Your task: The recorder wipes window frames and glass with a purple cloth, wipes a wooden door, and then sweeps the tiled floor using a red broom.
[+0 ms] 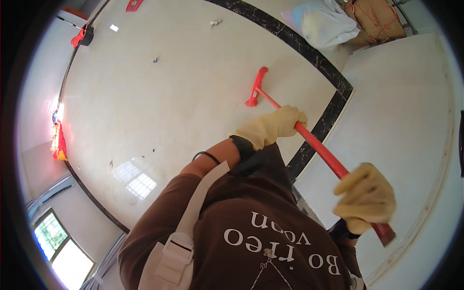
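Note:
A red broom (327, 153) runs slantwise across the view, its narrow crosswise head (256, 88) down on the pale tiled floor (188, 87). My left hand (276, 127), in a cream-coloured glove, wraps round the lower part of the handle. Higher up, near the handle's end, my right hand (366, 197) grips it in a matching glove. The handle's tip sticks out below my right hand in the picture. Bristles under the head cannot be made out.
Small litter bits (155, 60) and a pale scrap (215, 22) lie on the floor. A black marbled border (313, 54) edges it beside a white wall (396, 106). A white bag (328, 26) and a brown carton (376, 20) stand far right; a red object (134, 5) lies far left.

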Action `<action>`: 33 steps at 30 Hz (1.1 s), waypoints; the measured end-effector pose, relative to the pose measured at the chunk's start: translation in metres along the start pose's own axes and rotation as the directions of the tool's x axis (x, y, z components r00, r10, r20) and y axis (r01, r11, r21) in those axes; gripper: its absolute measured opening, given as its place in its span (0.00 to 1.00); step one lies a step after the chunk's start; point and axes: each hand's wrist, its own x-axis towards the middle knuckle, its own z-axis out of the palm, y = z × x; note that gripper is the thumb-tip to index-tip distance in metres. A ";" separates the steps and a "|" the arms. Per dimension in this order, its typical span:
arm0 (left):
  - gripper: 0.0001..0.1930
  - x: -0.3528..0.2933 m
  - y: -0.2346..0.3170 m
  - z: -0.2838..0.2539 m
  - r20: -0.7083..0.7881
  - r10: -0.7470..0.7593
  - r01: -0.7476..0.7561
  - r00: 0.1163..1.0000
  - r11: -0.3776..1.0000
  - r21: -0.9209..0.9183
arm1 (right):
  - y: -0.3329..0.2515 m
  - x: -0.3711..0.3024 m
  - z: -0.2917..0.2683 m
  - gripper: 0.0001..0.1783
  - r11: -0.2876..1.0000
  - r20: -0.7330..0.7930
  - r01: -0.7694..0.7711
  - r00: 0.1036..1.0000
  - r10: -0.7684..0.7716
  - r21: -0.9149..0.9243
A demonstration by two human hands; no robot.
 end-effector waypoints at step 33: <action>0.14 0.058 -0.144 -0.121 -0.038 -0.470 0.462 0.882 0.846 0.267 | 0.183 0.019 -0.097 0.13 0.794 -0.077 -0.539 0.812 0.579 0.280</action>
